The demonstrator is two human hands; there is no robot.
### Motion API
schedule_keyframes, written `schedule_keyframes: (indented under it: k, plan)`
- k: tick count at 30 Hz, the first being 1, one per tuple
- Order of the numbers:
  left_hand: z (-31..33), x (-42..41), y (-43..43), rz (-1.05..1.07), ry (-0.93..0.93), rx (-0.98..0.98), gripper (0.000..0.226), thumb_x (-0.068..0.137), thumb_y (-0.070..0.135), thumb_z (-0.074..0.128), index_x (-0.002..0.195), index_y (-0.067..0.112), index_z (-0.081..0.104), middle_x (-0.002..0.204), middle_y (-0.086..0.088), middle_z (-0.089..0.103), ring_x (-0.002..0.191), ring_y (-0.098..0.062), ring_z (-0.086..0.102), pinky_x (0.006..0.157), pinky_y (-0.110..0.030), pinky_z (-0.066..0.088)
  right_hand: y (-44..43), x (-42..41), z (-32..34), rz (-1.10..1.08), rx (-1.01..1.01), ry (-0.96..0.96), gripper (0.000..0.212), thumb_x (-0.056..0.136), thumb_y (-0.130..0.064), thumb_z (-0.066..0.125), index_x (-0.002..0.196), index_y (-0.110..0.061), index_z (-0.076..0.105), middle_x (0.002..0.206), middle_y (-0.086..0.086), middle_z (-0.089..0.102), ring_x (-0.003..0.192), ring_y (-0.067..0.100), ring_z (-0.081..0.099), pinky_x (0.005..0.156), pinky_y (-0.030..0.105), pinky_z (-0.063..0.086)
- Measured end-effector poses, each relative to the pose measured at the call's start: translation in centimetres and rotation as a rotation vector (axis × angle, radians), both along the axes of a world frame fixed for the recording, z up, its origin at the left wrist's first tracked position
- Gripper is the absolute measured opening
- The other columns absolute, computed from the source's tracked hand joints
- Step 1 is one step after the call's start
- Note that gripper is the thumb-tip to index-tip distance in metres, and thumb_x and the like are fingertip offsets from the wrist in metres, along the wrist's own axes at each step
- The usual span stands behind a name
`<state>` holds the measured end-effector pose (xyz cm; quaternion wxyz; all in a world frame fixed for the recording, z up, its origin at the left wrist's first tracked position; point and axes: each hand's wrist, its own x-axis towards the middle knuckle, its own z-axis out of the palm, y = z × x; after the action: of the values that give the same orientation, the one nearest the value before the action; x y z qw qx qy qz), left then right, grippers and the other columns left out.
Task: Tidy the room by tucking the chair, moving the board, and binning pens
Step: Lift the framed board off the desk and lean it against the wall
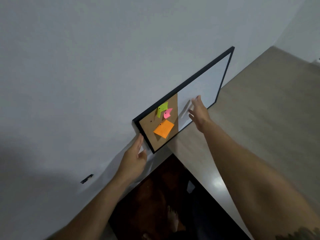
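Left hand (134, 155) was open, fingertips at the board (199, 87) frame's near end. Right hand (199, 112) hovered spread over its white face. I'd grab both ends evenly so it wouldn't tip.

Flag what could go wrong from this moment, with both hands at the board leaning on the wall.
1. Neither hand shows a closed grip: the left hand is open at the board's near edge and the right hand is spread flat over its white face, so the board could slide down the wall.
2. The orange note, green note and pink note curl off the cork and could get knocked off.
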<state>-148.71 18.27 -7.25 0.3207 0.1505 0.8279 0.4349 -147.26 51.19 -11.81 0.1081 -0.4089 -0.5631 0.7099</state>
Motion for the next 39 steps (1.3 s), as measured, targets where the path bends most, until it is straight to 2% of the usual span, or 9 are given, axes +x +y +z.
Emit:
schedule_keyframes:
  k: [6,9,15,19,23,27,30,35,39]
  plan:
    - [0.3,-0.3,2.6,-0.051,-0.024,-0.001,0.08,0.105,0.012,0.052,0.166,0.043,0.01,0.173,0.022,0.016,0.161,-0.006,0.016,0.132,-0.043,0.022,-0.7,0.5,-0.5,0.01,-0.021,0.06,0.066,0.11,-0.046,0.041,0.168,-0.037,0.01,0.175,-0.007,0.019,0.15,0.03,0.044,0.123,0.047,0.037]
    - [0.9,-0.5,4.0,-0.072,-0.014,-0.016,0.081,0.106,0.011,0.053,0.168,0.038,0.009,0.175,0.016,0.018,0.161,-0.013,0.02,0.128,-0.036,0.024,-1.2,0.3,-0.6,0.001,-0.006,0.057,0.067,0.11,-0.047,0.042,0.168,-0.035,0.011,0.176,-0.004,0.019,0.155,0.028,0.037,0.126,0.05,0.033]
    - [3.1,0.1,5.9,-0.014,0.119,-0.079,0.062,0.105,0.013,0.054,0.163,0.026,0.034,0.161,0.0,0.049,0.15,-0.024,0.045,0.112,-0.03,0.038,-2.0,0.7,-1.6,0.033,0.085,-0.034,0.074,0.101,-0.063,0.041,0.167,-0.034,0.023,0.174,-0.008,0.026,0.157,0.022,0.032,0.129,0.052,0.028]
    - [4.2,0.5,6.6,-0.019,0.104,-0.085,0.057,0.106,0.013,0.053,0.16,0.026,0.038,0.156,-0.001,0.054,0.146,-0.024,0.05,0.1,-0.023,0.039,-3.1,0.7,-1.0,0.026,0.177,-0.01,0.068,0.108,-0.059,0.034,0.168,-0.032,0.018,0.175,-0.006,0.021,0.16,0.018,0.023,0.13,0.042,0.021]
    - [4.6,0.2,7.2,-0.031,0.062,-0.078,0.059,0.107,0.013,0.052,0.162,0.023,0.035,0.16,-0.001,0.05,0.149,-0.023,0.046,0.102,-0.025,0.036,-3.1,-0.4,0.2,-0.002,0.194,0.0,0.069,0.109,-0.061,0.03,0.168,-0.034,0.01,0.177,-0.003,0.013,0.162,0.02,0.018,0.127,0.04,0.022]
    - [4.1,0.9,6.2,-0.029,0.038,-0.073,0.068,0.107,0.014,0.053,0.166,0.03,0.024,0.17,0.004,0.036,0.157,-0.02,0.035,0.119,-0.035,0.035,-2.9,0.7,0.9,0.032,0.204,-0.026,0.067,0.11,-0.059,0.027,0.169,-0.035,0.006,0.177,-0.003,0.012,0.163,0.022,0.015,0.126,0.04,0.021]
    - [3.1,1.7,4.8,-0.031,0.036,-0.079,0.067,0.107,0.016,0.054,0.166,0.03,0.026,0.171,0.005,0.034,0.157,-0.019,0.034,0.124,-0.041,0.038,-2.6,2.0,1.3,0.08,0.196,-0.021,0.067,0.111,-0.058,0.028,0.169,-0.033,0.008,0.177,-0.004,0.013,0.162,0.02,0.016,0.125,0.037,0.021]
    - [2.4,1.4,3.1,0.0,0.03,-0.114,0.057,0.108,0.02,0.053,0.162,0.028,0.038,0.165,0.004,0.044,0.15,-0.017,0.045,0.109,-0.031,0.044,-3.3,2.7,1.2,0.137,0.234,-0.079,0.068,0.109,-0.062,0.03,0.168,-0.028,0.021,0.175,-0.006,0.023,0.161,0.016,0.021,0.118,0.03,0.021]
    - [2.4,2.4,1.0,-0.033,0.037,-0.119,0.051,0.108,0.021,0.052,0.158,0.025,0.044,0.162,0.006,0.048,0.148,-0.017,0.047,0.11,-0.03,0.042,-4.6,5.6,1.1,0.162,0.254,-0.147,0.07,0.108,-0.061,0.036,0.166,-0.022,0.03,0.172,-0.002,0.031,0.159,0.019,0.028,0.125,0.038,0.023]
